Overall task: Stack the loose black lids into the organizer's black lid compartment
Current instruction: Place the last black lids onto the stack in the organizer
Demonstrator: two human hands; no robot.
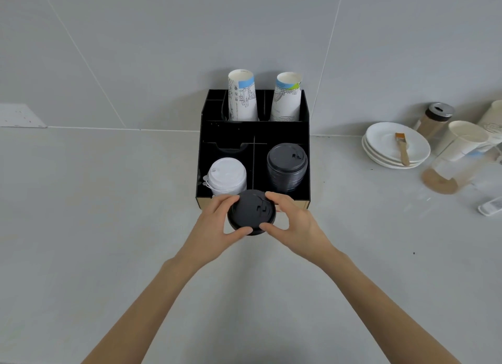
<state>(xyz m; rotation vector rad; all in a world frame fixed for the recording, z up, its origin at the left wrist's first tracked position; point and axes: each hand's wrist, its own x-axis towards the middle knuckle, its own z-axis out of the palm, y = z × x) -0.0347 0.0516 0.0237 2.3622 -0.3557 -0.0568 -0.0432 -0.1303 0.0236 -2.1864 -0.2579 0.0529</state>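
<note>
A black organizer [202, 151] stands against the wall on a grey counter. Its front right compartment holds a tall stack of black lids [287, 164]. The front left compartment holds a stack of white lids [227, 176]. Just in front of the organizer's front edge, a small stack of loose black lids [251, 211] is gripped from both sides. My left hand [217, 225] pinches its left rim with thumb and fingers. My right hand [292, 222] pinches its right rim the same way.
Two stacks of printed paper cups [243, 97] stand in the organizer's rear slots. To the right lie white saucers [380, 141] with a small brush [402, 149], a jar of brown powder [434, 120], a clear container and more paper cups [466, 141].
</note>
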